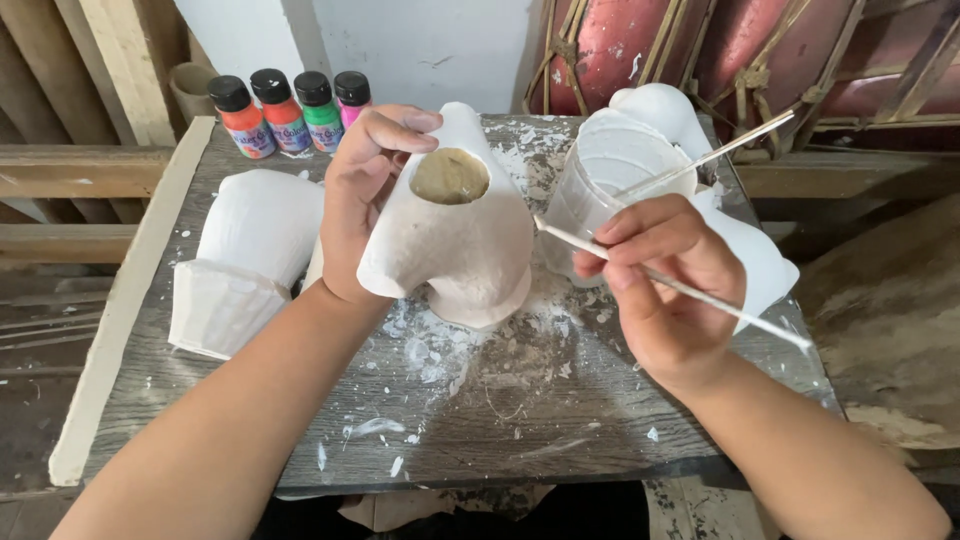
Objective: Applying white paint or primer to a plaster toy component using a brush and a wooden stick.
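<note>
- Plaster figure, off-white with a round hole near its top, stands on the grey paint-spattered table, at the middle of the table's far half.
- Left hand wraps the figure's left side, thumb curled over the top by the hole, holding it firmly.
- Right hand, just right of the figure, pinches a thin white stick between thumb and fingers; its tip touches the figure's right side.
- Clear plastic cup smeared white stands just right of the figure, a second stick leaning in it.
- Another white figure lies left of it.
- Four paint bottles line up behind and left of the figure.
</note>
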